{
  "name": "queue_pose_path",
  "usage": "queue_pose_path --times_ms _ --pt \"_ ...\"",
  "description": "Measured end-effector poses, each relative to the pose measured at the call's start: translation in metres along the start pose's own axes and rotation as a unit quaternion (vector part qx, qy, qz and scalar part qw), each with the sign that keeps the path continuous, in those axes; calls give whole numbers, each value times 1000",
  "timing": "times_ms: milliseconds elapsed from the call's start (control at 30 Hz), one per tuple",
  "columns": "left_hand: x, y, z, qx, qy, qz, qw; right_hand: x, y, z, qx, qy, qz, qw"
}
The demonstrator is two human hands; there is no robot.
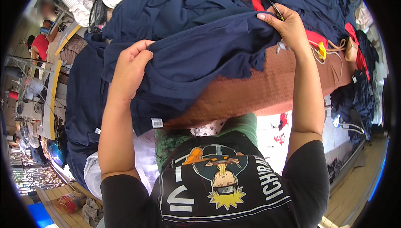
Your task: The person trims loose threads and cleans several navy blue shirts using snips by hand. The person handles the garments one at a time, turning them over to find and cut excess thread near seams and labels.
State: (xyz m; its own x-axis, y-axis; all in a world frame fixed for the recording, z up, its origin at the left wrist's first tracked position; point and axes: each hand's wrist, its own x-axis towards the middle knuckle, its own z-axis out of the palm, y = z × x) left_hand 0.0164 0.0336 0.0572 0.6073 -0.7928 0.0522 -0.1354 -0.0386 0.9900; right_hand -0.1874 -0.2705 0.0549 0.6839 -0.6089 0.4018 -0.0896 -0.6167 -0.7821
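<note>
A navy blue garment is stretched between my two hands above a brown cloth-covered surface. My left hand pinches its edge between thumb and fingers. At the other end, my right hand is closed on the same edge. Thin dark snips also stick up out of the right hand, their handle end mostly hidden by the fingers. The cloth hangs down toward me in a curved fold. Behind it lies a heap of navy garments, one showing a small label at its neck.
More navy garments are piled at the far right, near red cloth and a yellow item with cords. Thread cones stand at the far left. Sewing machine tables and a person in red are further left.
</note>
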Motion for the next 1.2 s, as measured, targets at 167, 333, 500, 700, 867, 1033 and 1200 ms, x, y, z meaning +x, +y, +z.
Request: queue_pose_path --times_ms 167,333,500,700,867,1033,1200 --pt "19 -11 -16 -16 12 -11 1000 29 -1 18 -61 1 1 998" --pt "37 -12 -26 -9 38 24 999 51 -7 19 -99 0 -70 993" --pt "49 50 18 -157 -99 173 967 106 -25 -37 -309 228 -123 915" --pt "24 88 5 6 17 311 950 109 18 -149 -522 -36 -21 852" --pt "-1 12 -86 -74 98 241 963 -12 7 -73 -141 -37 15 989" --pt "-34 -33 -48 144 153 134 968 -64 -27 25 -139 -126 26 982" --pt "-36 -63 -53 498 189 197 823 -44 2 39 -288 -16 55 956"
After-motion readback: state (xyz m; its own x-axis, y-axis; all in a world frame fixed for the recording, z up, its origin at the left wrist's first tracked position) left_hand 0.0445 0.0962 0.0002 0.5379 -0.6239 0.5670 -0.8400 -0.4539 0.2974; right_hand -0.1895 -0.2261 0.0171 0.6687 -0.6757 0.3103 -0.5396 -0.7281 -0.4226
